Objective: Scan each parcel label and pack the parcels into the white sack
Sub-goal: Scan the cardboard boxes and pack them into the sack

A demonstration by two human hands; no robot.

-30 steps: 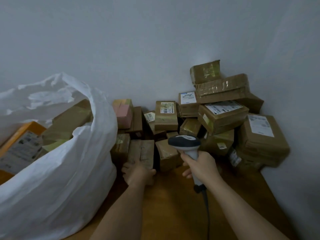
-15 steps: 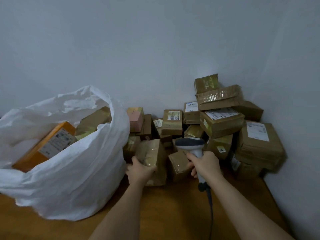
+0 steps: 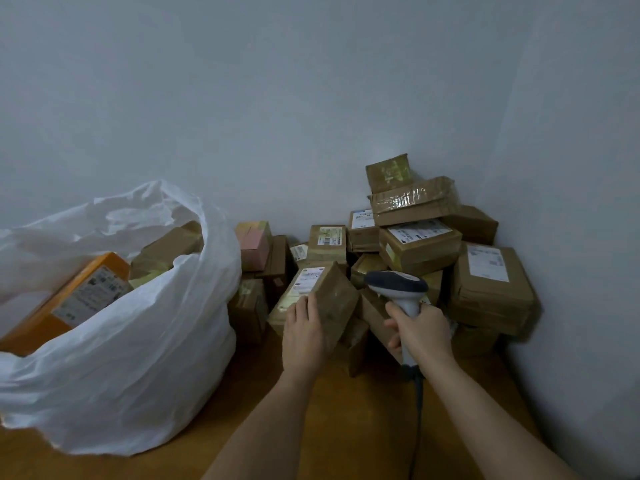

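Left grip [image 3: 304, 336]: we hold a brown parcel [image 3: 318, 299] by its near end, fingers laid over its top face and thumb side curled round the edge. We have it raised and tilted, its white label [image 3: 309, 279] facing up at the far end. The label print is too small for us to read.

Right grip [image 3: 420, 332]: our fingers are wrapped round the handle of a scanner [image 3: 398, 284], pale body with a dark head. The head sits just right of the held parcel, near its label end. A dark cable [image 3: 417, 410] runs down from the handle base along our right forearm.

Behind both grips: we count a pile [image 3: 433, 251] of brown parcels stacked into the corner where two pale walls [image 3: 311, 98] meet. Several carry white labels; one near the top is wrapped in glossy tape. A pink box [image 3: 254, 244] stands at the pile's left end.

To the left: a white sack [image 3: 138, 341] stands open on the wooden counter [image 3: 329, 427], its mouth sagging toward us. Inside we see an orange parcel [image 3: 65, 299] with a label, lying tilted, and brown parcels behind it. The sack's side lies just beside the leftmost parcels of the pile; we cannot tell whether it touches them.
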